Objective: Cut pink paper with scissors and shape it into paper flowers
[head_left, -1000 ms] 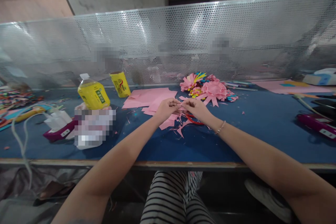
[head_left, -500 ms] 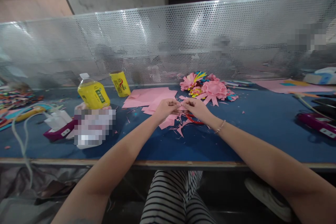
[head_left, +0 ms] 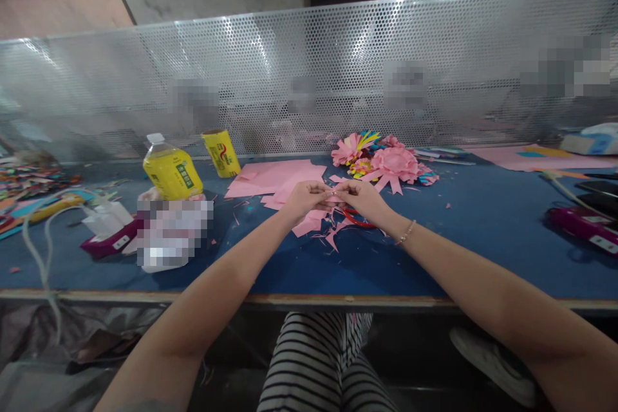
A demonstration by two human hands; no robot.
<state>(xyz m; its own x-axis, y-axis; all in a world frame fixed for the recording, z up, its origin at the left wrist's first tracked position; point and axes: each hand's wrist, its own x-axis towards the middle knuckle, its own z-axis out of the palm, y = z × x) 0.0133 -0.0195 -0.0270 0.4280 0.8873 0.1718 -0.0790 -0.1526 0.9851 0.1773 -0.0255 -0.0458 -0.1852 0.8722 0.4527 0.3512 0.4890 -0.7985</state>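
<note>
Pink sheets (head_left: pixel 282 175); left of them a yellow bottle (head_left: pixel 168 174), below them black-and-white striped trousers (head_left: pixel 306 360); the half-hidden pinched piece (head_left: pixel 334 193) seems pink.

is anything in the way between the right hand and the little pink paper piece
Nothing visible: the right hand already pinches the pink piece at its fingertips, opposite the left hand. The red handle shows below the right hand in the view, not between them.

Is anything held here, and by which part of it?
A small pink paper piece, pinched at the fingertips of the left hand and right hand; it is mostly hidden, so which part cannot be told.
</note>
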